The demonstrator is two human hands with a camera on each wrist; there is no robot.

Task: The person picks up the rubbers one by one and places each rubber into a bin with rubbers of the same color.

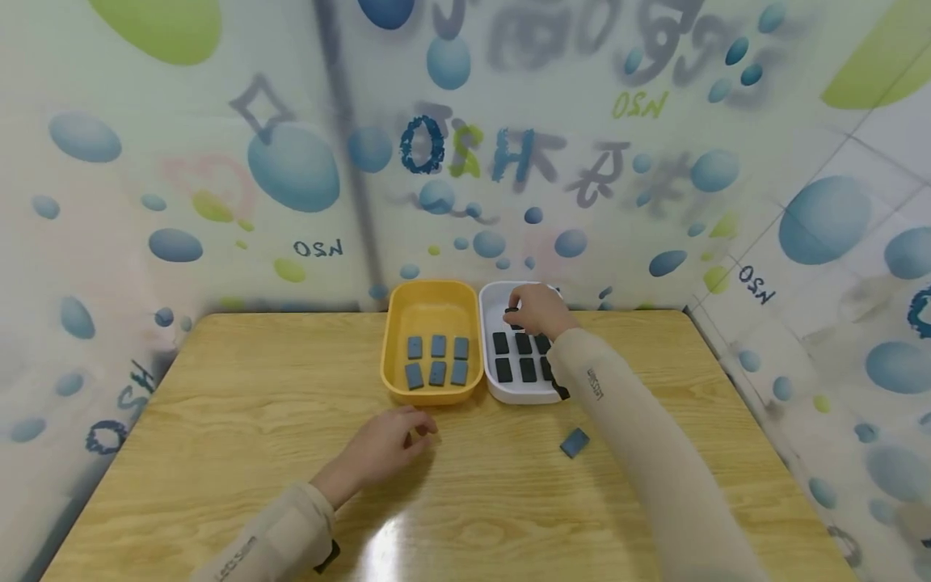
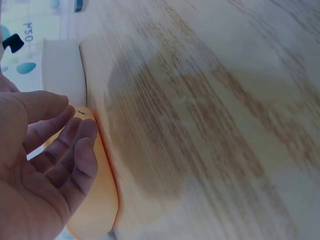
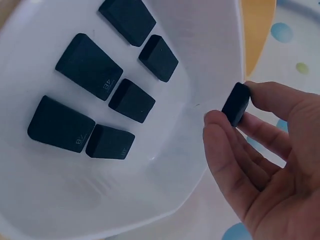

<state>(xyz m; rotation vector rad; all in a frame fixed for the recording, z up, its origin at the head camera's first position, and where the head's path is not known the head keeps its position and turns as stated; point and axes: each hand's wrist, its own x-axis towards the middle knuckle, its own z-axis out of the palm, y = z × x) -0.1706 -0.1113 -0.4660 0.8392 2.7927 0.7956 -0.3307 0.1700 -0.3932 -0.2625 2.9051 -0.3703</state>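
Observation:
In the right wrist view my right hand (image 3: 270, 150) pinches a small black eraser (image 3: 236, 104) between thumb and fingers. It holds this over the far end of the white tray (image 1: 520, 398). Inside that tray lie several black erasers (image 3: 90, 67) in two rows, some showing a 4B print. Near the front edge of the yellow tray (image 1: 432, 307), my left hand (image 1: 381, 444) hovers over the table with loosely curled fingers and nothing in them. Two rows of blue-grey erasers (image 1: 438, 346) lie in the yellow tray.
A single blue-grey eraser (image 1: 575, 442) lies on the wooden table (image 1: 276, 380), in front of the white tray and beside the right sleeve (image 1: 640, 428). Both trays stand side by side at the back edge, against a patterned curtain (image 1: 291, 267).

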